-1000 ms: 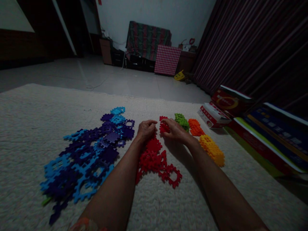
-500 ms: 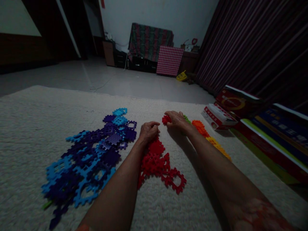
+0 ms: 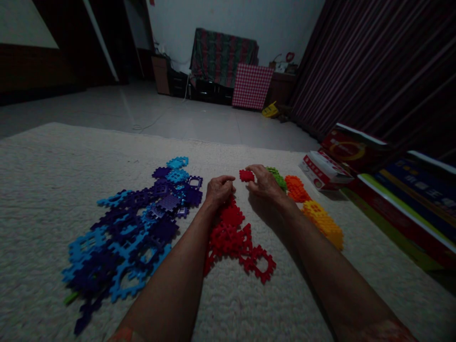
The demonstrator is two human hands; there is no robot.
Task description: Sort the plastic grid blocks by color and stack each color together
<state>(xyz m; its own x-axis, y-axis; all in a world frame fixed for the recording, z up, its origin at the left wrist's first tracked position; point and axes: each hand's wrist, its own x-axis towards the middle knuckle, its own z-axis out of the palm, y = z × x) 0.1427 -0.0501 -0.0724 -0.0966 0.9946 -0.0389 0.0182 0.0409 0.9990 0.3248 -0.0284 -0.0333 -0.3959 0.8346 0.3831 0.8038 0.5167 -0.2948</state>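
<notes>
My left hand (image 3: 219, 191) rests at the far end of a loose pile of red interlocking toy tiles (image 3: 230, 237), its fingers curled. What lies inside those fingers is hidden. Just to the right, the thumb and fingers of my right hand (image 3: 262, 183) close around the right side of a small stack of red tiles (image 3: 246, 175) on the quilted mat. A red tile with a round hole (image 3: 264, 254) lies at the near right of the pile. Beside my right hand stand stacks of green tiles (image 3: 278, 179), orange tiles (image 3: 296, 188) and yellow tiles (image 3: 322, 223).
A wide heap of purple and blue tiles (image 3: 135, 228) spreads left of my left forearm. To the right are a red and white box (image 3: 326, 171), a dark red box (image 3: 351, 145) and a large blue box (image 3: 420, 185). Tiled floor (image 3: 199, 118) lies beyond the mat (image 3: 249, 304).
Two separate red pieces near my right hand now show as one stack. My right hand moved away over it, then slightly back. My left hand has stayed at the red pile.
</notes>
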